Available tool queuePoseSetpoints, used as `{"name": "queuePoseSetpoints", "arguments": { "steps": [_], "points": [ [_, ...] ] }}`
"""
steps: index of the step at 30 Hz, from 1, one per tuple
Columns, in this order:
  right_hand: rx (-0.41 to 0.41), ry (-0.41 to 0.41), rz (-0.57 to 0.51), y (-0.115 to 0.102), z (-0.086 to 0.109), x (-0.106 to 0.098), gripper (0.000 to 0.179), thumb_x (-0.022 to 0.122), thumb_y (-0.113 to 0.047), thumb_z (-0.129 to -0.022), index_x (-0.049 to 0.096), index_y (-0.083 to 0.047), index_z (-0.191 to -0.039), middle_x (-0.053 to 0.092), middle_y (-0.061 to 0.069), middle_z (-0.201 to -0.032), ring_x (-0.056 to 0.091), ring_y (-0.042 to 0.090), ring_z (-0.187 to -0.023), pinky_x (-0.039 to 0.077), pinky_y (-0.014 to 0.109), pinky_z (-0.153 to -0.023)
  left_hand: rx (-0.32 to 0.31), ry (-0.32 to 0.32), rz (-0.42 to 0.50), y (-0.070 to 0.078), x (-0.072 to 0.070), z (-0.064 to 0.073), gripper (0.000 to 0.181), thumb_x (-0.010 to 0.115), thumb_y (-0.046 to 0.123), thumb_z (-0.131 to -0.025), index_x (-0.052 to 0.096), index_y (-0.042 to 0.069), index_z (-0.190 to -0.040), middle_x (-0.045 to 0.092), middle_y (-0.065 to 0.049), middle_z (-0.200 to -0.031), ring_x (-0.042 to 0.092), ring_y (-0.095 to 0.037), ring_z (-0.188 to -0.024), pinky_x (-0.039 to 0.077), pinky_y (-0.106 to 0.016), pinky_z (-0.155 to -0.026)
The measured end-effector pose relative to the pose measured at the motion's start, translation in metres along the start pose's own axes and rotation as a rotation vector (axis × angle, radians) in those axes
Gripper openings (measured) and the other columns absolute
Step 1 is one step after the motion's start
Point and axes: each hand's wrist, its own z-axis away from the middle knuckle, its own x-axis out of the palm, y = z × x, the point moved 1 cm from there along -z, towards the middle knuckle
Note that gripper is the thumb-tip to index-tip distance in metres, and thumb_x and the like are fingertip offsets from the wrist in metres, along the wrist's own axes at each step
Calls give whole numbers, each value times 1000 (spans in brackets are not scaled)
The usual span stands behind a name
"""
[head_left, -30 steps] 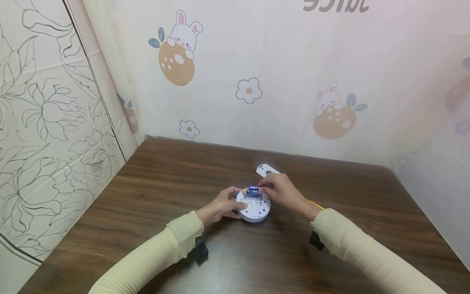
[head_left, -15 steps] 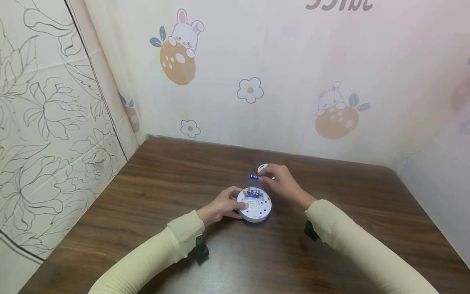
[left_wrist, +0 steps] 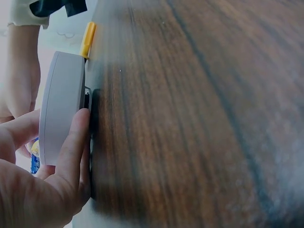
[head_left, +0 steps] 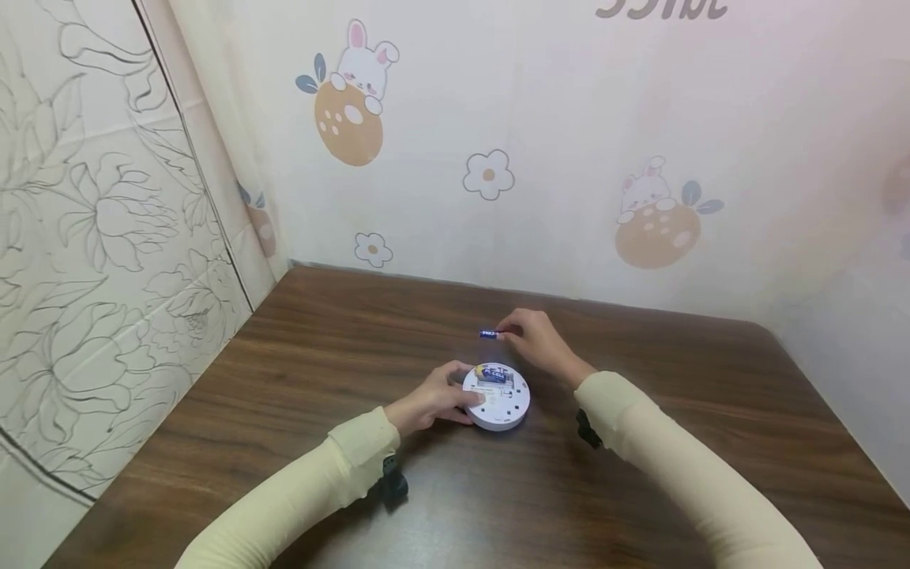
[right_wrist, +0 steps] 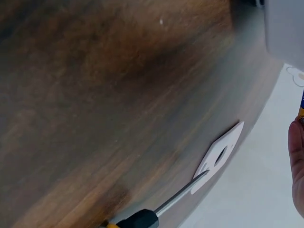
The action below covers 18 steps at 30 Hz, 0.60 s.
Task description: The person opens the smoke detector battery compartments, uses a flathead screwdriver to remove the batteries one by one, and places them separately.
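My left hand [head_left: 439, 397] holds a round white device [head_left: 506, 412] at its left side, thumb on top and fingers beneath, tilted up off the wooden table. In its top is a battery compartment, where a blue battery [head_left: 490, 374] with a yellow end lies. Behind the device, my right hand [head_left: 536, 338] pinches another blue battery [head_left: 488, 334] by one end, held above the table. From the left wrist view, the device [left_wrist: 64, 102] shows its grey-white side, with fingers under its base. Only the edge of the right hand [right_wrist: 298, 164] shows in the right wrist view.
A screwdriver [right_wrist: 142, 219] with a yellow and black handle lies on the table, its shaft pointing toward a white plate [right_wrist: 230, 142] with an oval hole. In the head view, both are hidden by the right hand and arm. A patterned curtain [head_left: 441, 95] hangs behind the table.
My right hand has lifted one battery from the device's compartment and moved it back, away from the device. The left hand keeps its hold on the device.
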Motion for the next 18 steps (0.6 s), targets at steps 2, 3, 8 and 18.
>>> {"name": "queuePoseSetpoints", "arguments": {
  "steps": [2,3,8,18],
  "points": [
    [1,2,13,4,-3,2,10,69,-3,-86,71,-3,-96,65,5,-89,61,18,-82,56,33,-73,0,-8,0,0,1,-1,52,69,-1,-84,47,4,-131,56,-20,-99,64,-25,-77,59,-38,-67],
    [2,3,16,7,-4,3,11,69,-3,-86,71,-2,-96,66,5,-89,61,18,-82,56,33,-73,-1,-11,0,1,2,-1,52,69,-1,-84,47,4,-131,56,-19,-99,64,-25,-78,59,-39,-67],
    [36,-10,32,15,-9,8,11,69,-3,-87,71,-2,-97,66,6,-91,61,19,-83,56,33,-74,-9,-11,4,2,5,-1,52,69,-1,-84,47,4,-131,56,-19,-99,64,-26,-78,59,-38,-67],
    [94,-62,51,20,-21,19,11,67,-4,-88,71,-1,-98,66,9,-92,61,22,-85,55,35,-76,-7,23,-14,2,3,2,54,70,0,-85,46,5,-133,56,-19,-98,64,-25,-76,59,-38,-65]
  ]
}}
